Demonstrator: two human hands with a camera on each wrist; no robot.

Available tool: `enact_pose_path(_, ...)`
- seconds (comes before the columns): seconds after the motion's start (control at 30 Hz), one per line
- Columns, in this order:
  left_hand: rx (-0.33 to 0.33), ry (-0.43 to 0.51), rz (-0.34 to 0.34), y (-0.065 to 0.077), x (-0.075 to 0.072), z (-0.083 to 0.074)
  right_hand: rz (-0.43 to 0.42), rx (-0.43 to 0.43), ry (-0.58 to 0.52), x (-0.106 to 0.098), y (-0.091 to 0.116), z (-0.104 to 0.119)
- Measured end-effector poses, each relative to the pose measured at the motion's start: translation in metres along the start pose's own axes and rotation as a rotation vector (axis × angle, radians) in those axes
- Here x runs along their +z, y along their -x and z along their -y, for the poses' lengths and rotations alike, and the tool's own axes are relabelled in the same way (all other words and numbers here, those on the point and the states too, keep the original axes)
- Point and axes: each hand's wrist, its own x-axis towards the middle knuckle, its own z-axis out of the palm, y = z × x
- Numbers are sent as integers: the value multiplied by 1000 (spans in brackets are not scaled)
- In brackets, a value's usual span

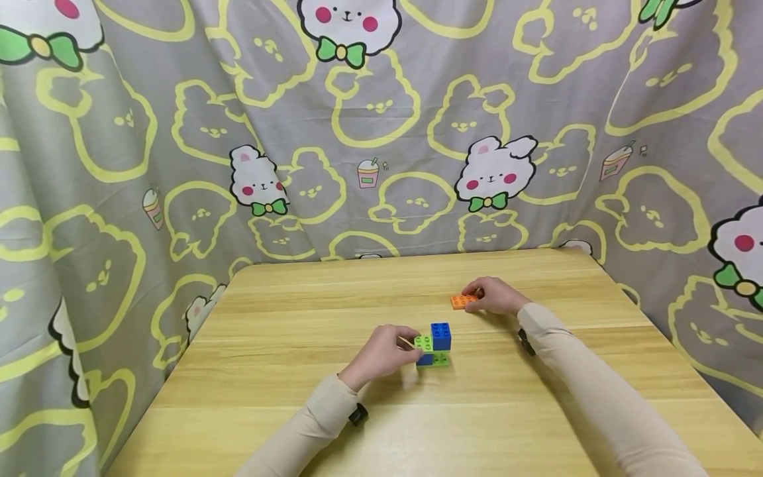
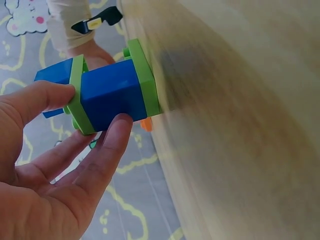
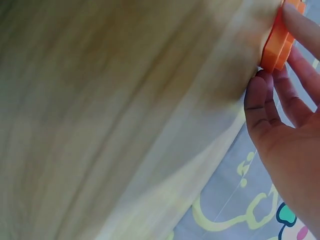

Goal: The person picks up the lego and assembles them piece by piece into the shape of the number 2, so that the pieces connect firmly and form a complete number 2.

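On the table stands a small stack of toy building bricks: a flat green brick (image 1: 441,360) at the bottom, a blue brick (image 2: 112,92) on it, a light green brick (image 1: 424,342) above that, and another blue brick (image 1: 440,336) on top at the right. My left hand (image 1: 387,352) holds the stack from the left, thumb on the upper green brick and a fingertip against the lower blue one. Farther back and to the right, my right hand (image 1: 497,296) grips a flat orange brick (image 1: 461,302) by its right end, low at the tabletop.
The wooden table (image 1: 286,311) reaches back to a grey curtain (image 1: 381,218) with yellow outlines and white cartoon animals. More curtain hangs at both sides. Dark straps (image 1: 358,415) sit on both wrists.
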Motion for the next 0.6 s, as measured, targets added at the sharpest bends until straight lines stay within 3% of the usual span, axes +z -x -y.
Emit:
enact_pose_path(0.4,-8,-20,12,2,-4,-1,-27,30,-14,-5,2,11)
enact_pose_path(0.6,-4,-15,-27,1,-11,-1,-85,-22,-3,-11,9,27)
